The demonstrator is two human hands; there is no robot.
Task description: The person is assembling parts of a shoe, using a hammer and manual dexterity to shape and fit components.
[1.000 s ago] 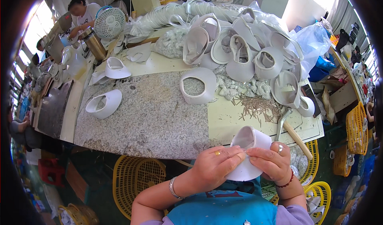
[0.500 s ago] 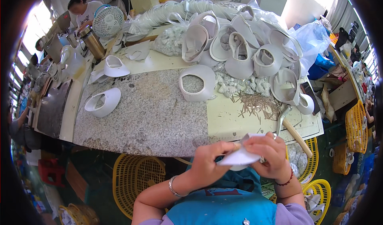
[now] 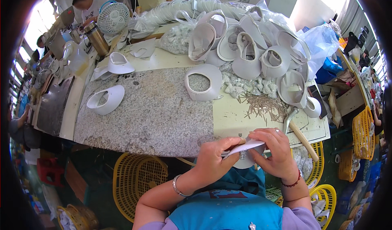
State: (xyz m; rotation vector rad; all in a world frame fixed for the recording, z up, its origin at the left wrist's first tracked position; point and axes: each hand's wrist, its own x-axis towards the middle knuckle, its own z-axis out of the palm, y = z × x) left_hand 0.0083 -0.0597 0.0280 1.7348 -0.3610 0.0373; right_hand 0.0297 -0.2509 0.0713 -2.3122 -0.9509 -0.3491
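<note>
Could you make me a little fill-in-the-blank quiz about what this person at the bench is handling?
1. Both hands, left hand and right hand, hold one ____ visor piece.
2. The wooden-handled hammer lies beside the ____ hand.
3. Below the granite table stands a ____ plastic basket.

Missing words: white; right; yellow

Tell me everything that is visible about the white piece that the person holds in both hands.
The white piece is a thin, curved, brim-like part that looks like smooth white sheet or foam, similar to the visor shapes piled on the table. It is held near the table's front edge, tilted so its thin edge faces the camera. The left hand pinches its left side and the right hand covers its right side, hiding part of it.
</note>
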